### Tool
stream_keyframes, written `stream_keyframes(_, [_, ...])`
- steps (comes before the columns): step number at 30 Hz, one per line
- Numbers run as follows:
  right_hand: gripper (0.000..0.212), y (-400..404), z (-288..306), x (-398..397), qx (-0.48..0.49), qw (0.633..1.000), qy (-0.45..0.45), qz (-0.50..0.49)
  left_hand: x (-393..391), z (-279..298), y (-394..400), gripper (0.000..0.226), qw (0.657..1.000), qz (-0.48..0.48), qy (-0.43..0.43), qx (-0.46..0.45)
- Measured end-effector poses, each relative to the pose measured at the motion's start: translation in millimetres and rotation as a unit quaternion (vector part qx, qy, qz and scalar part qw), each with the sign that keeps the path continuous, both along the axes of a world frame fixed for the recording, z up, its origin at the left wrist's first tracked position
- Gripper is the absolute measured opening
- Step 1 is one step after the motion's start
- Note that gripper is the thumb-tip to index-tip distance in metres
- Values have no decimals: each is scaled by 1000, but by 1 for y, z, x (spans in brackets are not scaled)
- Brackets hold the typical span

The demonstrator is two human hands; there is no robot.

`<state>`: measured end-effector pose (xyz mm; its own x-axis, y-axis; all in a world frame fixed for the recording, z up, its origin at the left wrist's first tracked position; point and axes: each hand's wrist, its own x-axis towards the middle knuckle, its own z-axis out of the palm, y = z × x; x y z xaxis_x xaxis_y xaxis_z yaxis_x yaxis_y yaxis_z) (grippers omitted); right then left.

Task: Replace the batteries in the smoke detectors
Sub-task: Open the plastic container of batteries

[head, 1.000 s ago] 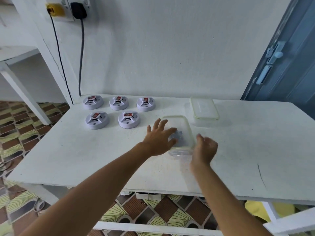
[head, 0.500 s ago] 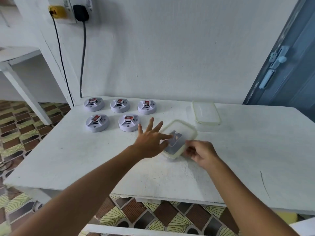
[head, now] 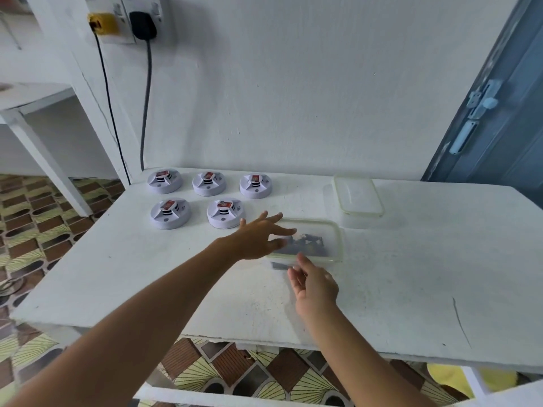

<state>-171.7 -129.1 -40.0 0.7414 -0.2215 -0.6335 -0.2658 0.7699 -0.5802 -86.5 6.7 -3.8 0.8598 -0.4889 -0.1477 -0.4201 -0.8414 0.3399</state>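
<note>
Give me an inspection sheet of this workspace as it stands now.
Surface: white painted table, scuffed, dark scratch near the right edge.
Job's things: five round white smoke detectors in two rows at back left, red-labelled batteries on top; clear plastic container holding dark items; second clear lidded container behind it.
Clutter: nothing seen.
Hands: left hand open, fingers spread at the container's left end; right hand open, near its front edge.
Cables: two black cables down from the wall sockets.
Surroundings: white wall, blue door, patterned tile floor.

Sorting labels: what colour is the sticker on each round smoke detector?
Red, on the white round smoke detectors; head view.
</note>
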Motion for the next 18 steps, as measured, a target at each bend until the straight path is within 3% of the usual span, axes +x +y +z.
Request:
stream_keyframes(6, [27,1,1,1,-58,998,5,11,2,-5,0,41,1000,-1,-5,-12])
stream_keyframes(9, [43,2,3,4,-47,999,2,4,-1,-4,-1,41,1000,5,-5,-8])
stream_keyframes(12, [50,-4,2,4,-156,987,9,-42,-12,-4,-4,45,997,29,-68,10])
stream_keyframes(16, [39,-44,7,24,-299,944,-12,-141,-36,-13,-4,44,980,37,-185,-69])
stream_keyframes(18, [23,-68,9,45,-336,937,-18,-93,-47,-23,-6,44,973,-2,-222,-60])
